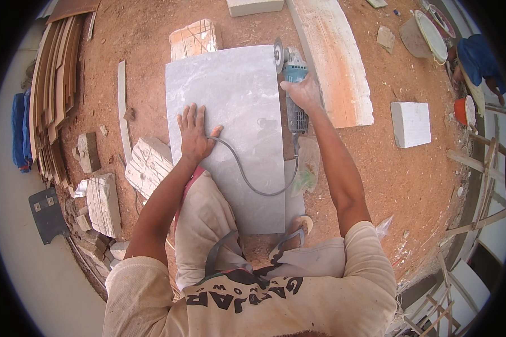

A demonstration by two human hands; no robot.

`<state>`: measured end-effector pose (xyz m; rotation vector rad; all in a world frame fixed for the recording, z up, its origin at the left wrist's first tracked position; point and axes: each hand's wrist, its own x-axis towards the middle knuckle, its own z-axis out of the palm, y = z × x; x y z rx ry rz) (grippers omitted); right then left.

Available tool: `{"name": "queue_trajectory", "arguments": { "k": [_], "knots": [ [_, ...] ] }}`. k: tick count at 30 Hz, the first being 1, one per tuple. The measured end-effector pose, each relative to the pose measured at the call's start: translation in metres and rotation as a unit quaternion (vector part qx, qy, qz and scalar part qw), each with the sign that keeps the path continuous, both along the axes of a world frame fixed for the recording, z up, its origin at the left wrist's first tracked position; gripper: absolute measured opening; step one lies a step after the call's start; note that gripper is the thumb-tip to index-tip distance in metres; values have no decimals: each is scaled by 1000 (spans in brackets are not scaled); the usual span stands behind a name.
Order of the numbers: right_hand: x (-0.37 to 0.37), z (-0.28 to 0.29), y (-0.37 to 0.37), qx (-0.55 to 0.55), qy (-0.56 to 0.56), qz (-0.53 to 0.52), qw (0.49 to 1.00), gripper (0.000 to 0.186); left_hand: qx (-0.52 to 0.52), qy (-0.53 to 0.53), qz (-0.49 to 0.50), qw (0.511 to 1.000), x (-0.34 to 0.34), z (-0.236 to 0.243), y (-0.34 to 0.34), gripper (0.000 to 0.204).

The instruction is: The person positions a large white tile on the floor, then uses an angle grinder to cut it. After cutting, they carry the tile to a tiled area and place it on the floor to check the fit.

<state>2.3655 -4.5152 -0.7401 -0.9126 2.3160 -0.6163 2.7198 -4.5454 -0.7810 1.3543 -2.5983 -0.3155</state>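
A large grey tile (236, 95) with pale veins lies in front of me, its near end between my legs. My left hand (195, 132) rests flat on its left part, fingers spread, thumb by the grinder's dark cord (239, 165). My right hand (302, 92) is wrapped round the body of a teal and black angle grinder (296, 115) at the tile's right edge. The grinder's cutting disc (278, 55) stands at the tile's far right corner; whether it touches the tile I cannot tell. The cord loops across the tile from the grinder's near end.
A whitish block (195, 38) sits by the tile's far edge. A long pale slab (334, 67) lies right of the grinder. Scored blocks (149, 165) and stacked brown boards (53, 84) are left. A white block (410, 124), a bucket (419, 36) and another person (480, 59) are right.
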Motion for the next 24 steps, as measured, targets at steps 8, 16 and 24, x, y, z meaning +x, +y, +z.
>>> {"name": "queue_trajectory", "arguments": {
  "k": [8, 16, 24],
  "knots": [
    [6, 0, 2, -15, 14, -10, 1000, 93, 1, 7, 5, 1000, 0, 1, 0, 82],
    [6, -3, -3, 1, 8, -9, 1000, 95, 3, 12, 9, 1000, 1, 2, 2, 81],
    [8, 2, 1, -13, 3, -32, 999, 94, 1, 0, 8, 1000, 1, 1, 0, 82]
  ]
}}
